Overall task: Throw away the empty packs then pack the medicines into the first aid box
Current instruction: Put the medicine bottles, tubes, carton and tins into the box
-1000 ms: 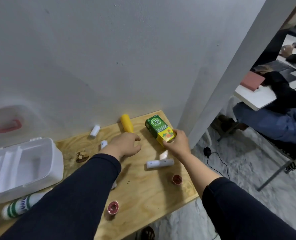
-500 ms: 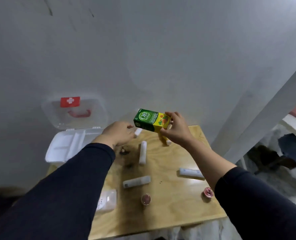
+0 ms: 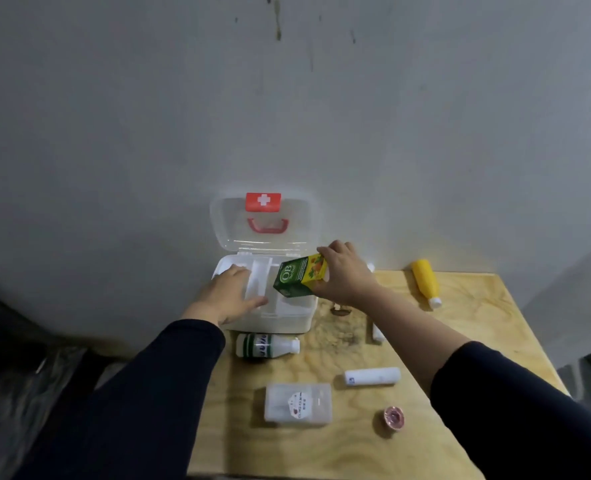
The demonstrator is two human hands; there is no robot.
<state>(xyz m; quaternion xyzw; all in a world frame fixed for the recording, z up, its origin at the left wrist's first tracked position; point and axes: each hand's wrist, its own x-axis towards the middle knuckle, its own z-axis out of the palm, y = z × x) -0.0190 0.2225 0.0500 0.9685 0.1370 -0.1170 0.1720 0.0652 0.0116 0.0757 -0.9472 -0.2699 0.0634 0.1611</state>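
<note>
Green-yellow carton [image 3: 299,280] tilted above open white first aid box [image 3: 269,318], clear lid [image 3: 262,220] upright

A bare, makeshift room, not clearly a home or a workshop: a raw plywood surface [image 3: 460,341] stands against a stained grey wall [image 3: 287,98] at 12 o'clock, dark clutter at 8 o'clock.

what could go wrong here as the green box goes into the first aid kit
The right hand holds the green box tilted above the open first aid box, by one end only, so it could slip. The left hand lies across the tray, perhaps blocking the slot. The kit sits near the table edge, so a push might shift it off.
</note>
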